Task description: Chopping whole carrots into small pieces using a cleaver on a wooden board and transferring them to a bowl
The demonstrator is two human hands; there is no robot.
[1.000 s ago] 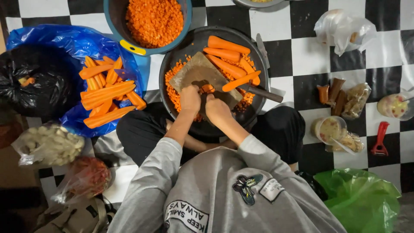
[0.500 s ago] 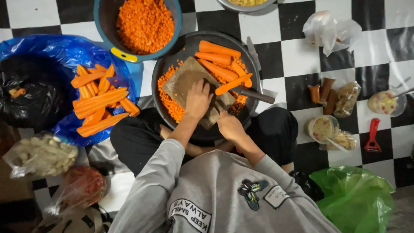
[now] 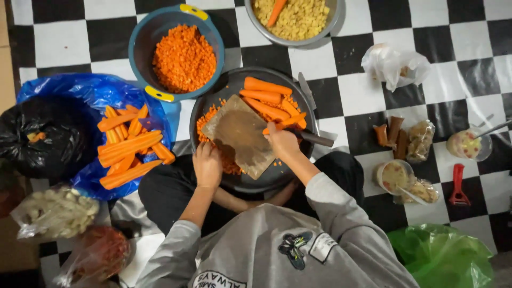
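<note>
Black bag (image 3: 45, 136), far left of the checkered floor (image 3: 368, 90): open, a few orange scraps inside.

Blue plastic sheet (image 3: 85, 93): holds a heap of peeled carrot sticks (image 3: 130, 149), most of them lying on a slant, lower left to upper right.

Blue pot (image 3: 178, 53), upper left of the round dark tray (image 3: 306, 112): full of diced carrot.

Left hand (image 3: 208, 165): fingers curled over diced carrot at the lower-left edge of the cutting board (image 3: 240, 133); whether it grips anything, I cannot tell.

Cutting board: brown, lies askew in the tray, its middle bare.

Right hand (image 3: 282, 143): closed on one carrot stick (image 3: 285, 122) at the board's right edge, beside the pile of whole carrots (image 3: 266, 96). Stick's long axis runs lower left to upper right, far end toward the tray's right rim.

Knife (image 3: 314, 137): handle lies just right of the right hand, on the tray's rim.

Risks, as judgement: the board sits on loose dice and may slide under pressure; the knife's handle overhangs the rim and could be knocked off by the wrist; dice may spill over the low rim.
</note>
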